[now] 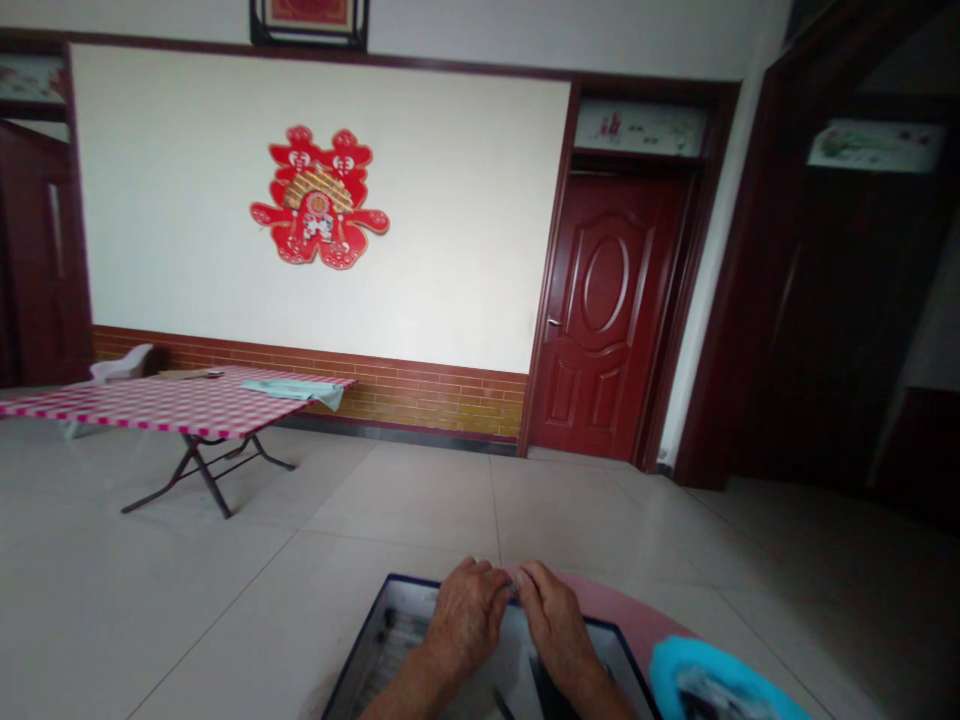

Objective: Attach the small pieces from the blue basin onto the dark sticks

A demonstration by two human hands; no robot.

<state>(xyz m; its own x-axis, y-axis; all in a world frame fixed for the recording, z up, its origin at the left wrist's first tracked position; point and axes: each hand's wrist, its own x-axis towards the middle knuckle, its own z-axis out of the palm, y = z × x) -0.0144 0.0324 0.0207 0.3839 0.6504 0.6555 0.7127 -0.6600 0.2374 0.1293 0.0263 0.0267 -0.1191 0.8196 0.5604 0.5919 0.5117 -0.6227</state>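
My left hand (469,610) and my right hand (553,615) meet above the far rim of a pale tray (611,650) with a dark blue edge. Both have their fingers closed. A small greyish piece shows between the fingertips, too small and too covered to name. Inside the tray, several thin, pale stick-like pieces (394,640) lie at the left. Dark slender things (546,688) stick out below my right wrist, partly hidden by it.
A pink surface (622,605) with a curved edge lies under the tray. To the right stands a bright blue basin (675,655) with dark and whitish contents. Farther off are a folding table (150,410) with a checked cover and a red door (600,300).
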